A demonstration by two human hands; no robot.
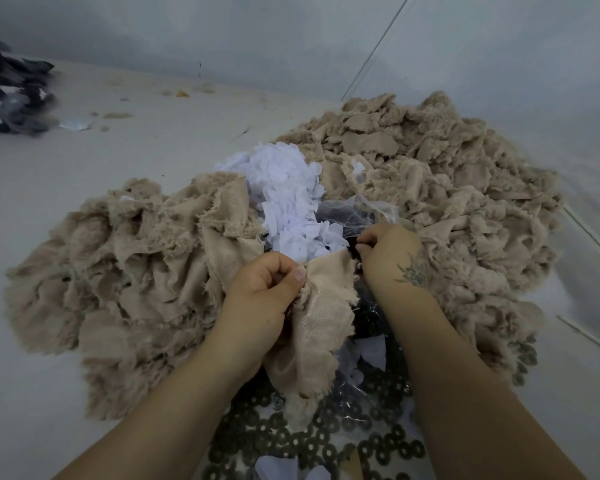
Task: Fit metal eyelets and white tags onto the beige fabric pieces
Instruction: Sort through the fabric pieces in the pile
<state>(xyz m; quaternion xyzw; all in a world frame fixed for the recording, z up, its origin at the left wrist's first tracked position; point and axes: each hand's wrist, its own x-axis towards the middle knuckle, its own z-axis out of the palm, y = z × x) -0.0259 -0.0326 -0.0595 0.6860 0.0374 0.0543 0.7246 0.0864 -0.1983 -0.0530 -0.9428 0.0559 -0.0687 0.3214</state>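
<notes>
Fingers of the left hand (271,282) are pinching a beige fabric piece (321,306) while the right hand (387,251), just beyond its top edge, is gripping something small.

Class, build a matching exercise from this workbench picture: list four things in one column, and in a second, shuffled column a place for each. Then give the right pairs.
Column 1
1. white tags
2. metal eyelets
3. dark fabric heap
4. beige fabric piece

Column 2
A. far left edge of the surface
B. pinched in the left hand, with the right hand at its top edge
C. piled in the middle, between the two beige heaps
D. spread nearest the camera, between the forearms

Pairs: 1-C, 2-D, 3-A, 4-B
</notes>
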